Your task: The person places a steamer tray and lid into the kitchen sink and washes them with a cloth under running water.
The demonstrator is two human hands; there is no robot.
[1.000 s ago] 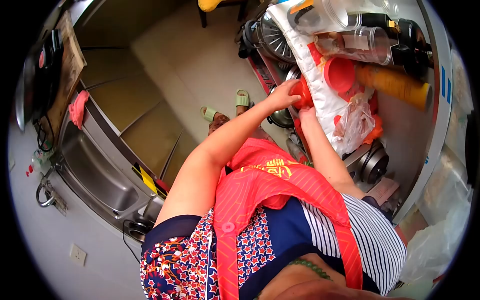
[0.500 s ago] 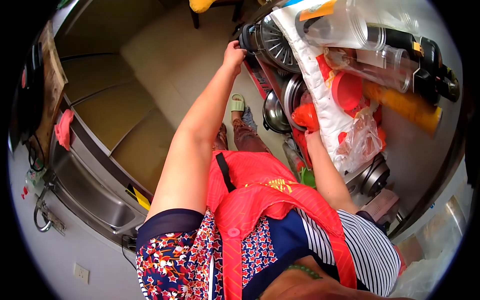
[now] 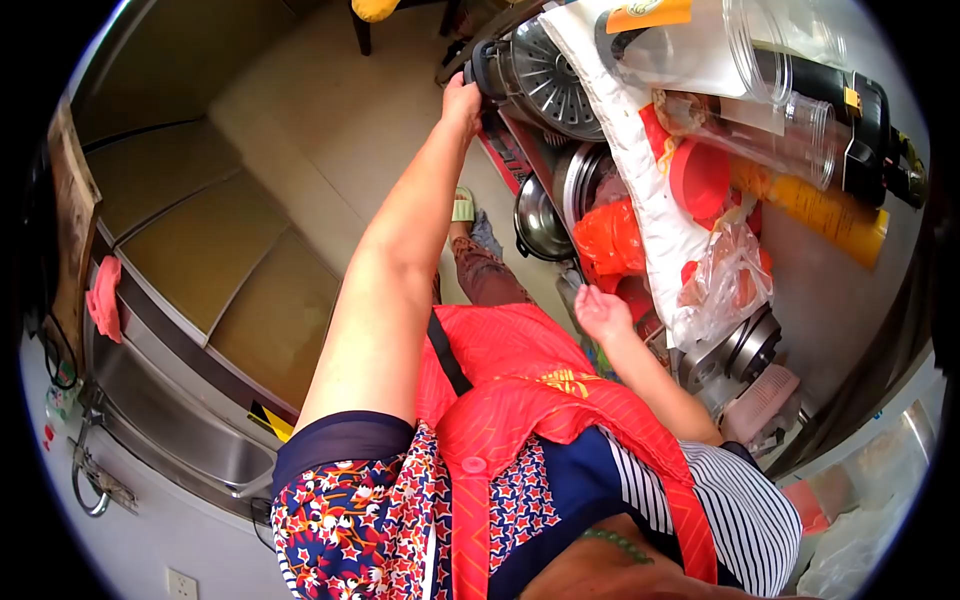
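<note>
My left hand (image 3: 461, 107) is closed around the black handle (image 3: 482, 68) at the near side of a pot holding a metal disc with radial slots (image 3: 556, 78). My right hand (image 3: 604, 314) hangs by the rack with its fingers loosely apart, nothing visible in it. Just beyond it a red plastic bag (image 3: 611, 238) lies on the shelf, not touched by the hand. Beside that bag are a stainless steel pot (image 3: 543, 222) and some stacked metal bowls (image 3: 577, 182), partly hidden under a white padded cloth (image 3: 622, 165).
On the cloth lie clear plastic jars (image 3: 690, 50), a red lid (image 3: 699, 178), a yellow tube-shaped packet (image 3: 815, 212) and a clear bag (image 3: 727, 275). A steel sink (image 3: 185, 420) and a pink rag (image 3: 104, 298) are at left. A stool (image 3: 400, 8) stands beyond on the floor.
My right hand has come away from the red plastic bag, back toward my body, and its fingers have opened. My left hand stays on the handle. The view has shifted slightly.
</note>
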